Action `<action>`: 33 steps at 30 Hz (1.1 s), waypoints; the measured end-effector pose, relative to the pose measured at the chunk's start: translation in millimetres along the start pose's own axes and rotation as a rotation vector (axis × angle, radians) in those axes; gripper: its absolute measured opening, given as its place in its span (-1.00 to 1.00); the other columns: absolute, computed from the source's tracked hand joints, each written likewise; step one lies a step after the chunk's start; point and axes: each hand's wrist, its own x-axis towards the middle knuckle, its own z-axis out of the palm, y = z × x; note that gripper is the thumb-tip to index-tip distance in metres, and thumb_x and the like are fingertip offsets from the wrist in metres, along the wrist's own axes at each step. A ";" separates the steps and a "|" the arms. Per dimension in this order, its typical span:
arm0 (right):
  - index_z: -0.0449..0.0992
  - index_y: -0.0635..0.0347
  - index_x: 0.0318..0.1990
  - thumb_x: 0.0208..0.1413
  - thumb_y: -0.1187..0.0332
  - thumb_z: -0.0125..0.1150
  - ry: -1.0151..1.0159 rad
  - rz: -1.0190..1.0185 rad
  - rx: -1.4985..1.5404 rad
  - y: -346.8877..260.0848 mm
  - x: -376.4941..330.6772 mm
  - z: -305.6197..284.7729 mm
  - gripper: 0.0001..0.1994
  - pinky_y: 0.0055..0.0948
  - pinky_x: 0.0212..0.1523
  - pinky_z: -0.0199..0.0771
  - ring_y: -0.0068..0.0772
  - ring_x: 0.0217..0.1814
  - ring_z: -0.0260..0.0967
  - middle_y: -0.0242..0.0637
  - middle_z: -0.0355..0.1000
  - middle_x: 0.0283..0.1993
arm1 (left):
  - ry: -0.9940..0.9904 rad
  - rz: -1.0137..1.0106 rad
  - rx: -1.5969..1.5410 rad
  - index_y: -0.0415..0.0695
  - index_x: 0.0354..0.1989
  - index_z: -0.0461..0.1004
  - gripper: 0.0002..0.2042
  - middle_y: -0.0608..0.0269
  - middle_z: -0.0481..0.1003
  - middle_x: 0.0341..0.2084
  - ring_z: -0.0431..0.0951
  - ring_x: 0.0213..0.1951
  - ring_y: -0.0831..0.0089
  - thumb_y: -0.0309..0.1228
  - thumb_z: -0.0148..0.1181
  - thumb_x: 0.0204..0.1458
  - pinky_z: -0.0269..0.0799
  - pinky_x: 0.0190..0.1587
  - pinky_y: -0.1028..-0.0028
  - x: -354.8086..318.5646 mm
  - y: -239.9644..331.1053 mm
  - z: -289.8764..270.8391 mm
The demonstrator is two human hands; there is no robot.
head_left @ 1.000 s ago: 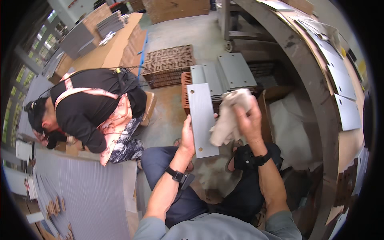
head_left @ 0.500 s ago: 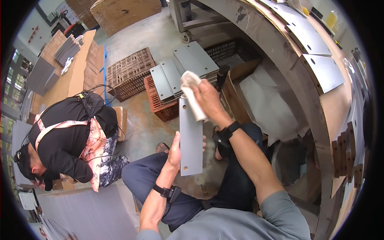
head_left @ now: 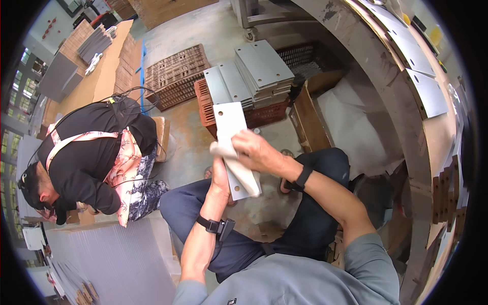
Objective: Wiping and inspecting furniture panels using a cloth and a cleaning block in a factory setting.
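Observation:
A flat grey rectangular panel [head_left: 229, 118] with holes near its ends is held over my lap, tilted slightly. My left hand [head_left: 219, 179] is closed on its left edge, the fingers partly hidden behind it. Across the panel's lower half lies a folded white cloth [head_left: 244, 178]. My right hand [head_left: 258, 151] grips this cloth from above and presses it against the panel face. Beyond the panel, stacked grey panels [head_left: 258, 62] of the same look rest in two piles on an orange-brown plastic crate [head_left: 205, 108].
A brown slatted crate [head_left: 178, 71] stands left of the stacks. On the right are an open cardboard box [head_left: 304, 114] with white lining and a long bench carrying panels [head_left: 428, 92]. A co-worker [head_left: 96, 162] bends over at the left, near a big stack of grey sheets [head_left: 109, 269].
My right hand has brought the cloth from the panel's top end down over its lower half. The panel is higher, its top leaning left. The whole view has shifted slightly.

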 end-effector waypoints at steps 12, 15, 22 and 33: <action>0.59 0.22 -0.04 0.18 0.13 0.36 -0.585 0.434 0.488 -10.9 -32.5 -77.9 -0.64 -0.30 -0.07 0.48 -0.19 -0.12 0.53 -0.11 0.57 -0.19 | -0.087 0.287 0.023 -0.19 0.36 0.25 -0.25 -0.12 0.48 0.11 0.61 -0.03 0.13 0.25 -0.28 0.33 0.65 -0.04 0.15 -6.7 42.4 -2.2; 0.53 0.24 -0.15 0.15 0.26 0.38 -0.291 0.178 0.344 -13.5 -26.9 -71.1 -0.74 -0.25 -0.17 0.44 -0.14 -0.17 0.47 -0.20 0.45 -0.19 | -0.085 0.303 0.056 -0.20 0.37 0.23 -0.24 -0.13 0.48 0.12 0.59 0.01 0.13 0.26 -0.29 0.33 0.63 -0.01 0.12 -8.8 38.4 14.0; 0.47 0.17 -0.16 0.10 0.29 0.39 -0.080 0.121 -0.138 6.6 -17.2 -28.5 -0.74 -0.18 -0.27 0.57 -0.09 -0.18 0.49 -0.21 0.37 -0.15 | -0.052 0.225 0.055 -0.15 0.40 0.21 -0.27 -0.03 0.45 0.18 0.55 0.09 0.16 0.23 -0.23 0.33 0.56 0.10 0.17 -11.5 15.2 33.4; 0.55 0.21 -0.12 -0.01 0.39 0.44 0.092 0.125 -0.160 0.4 -5.3 -33.7 -0.71 -0.21 -0.18 0.56 -0.12 -0.14 0.50 -0.23 0.45 -0.16 | -0.040 0.295 0.059 -0.19 0.38 0.22 -0.23 -0.04 0.46 0.15 0.46 0.20 0.15 0.28 -0.18 0.29 0.37 0.29 0.14 -8.6 34.1 41.5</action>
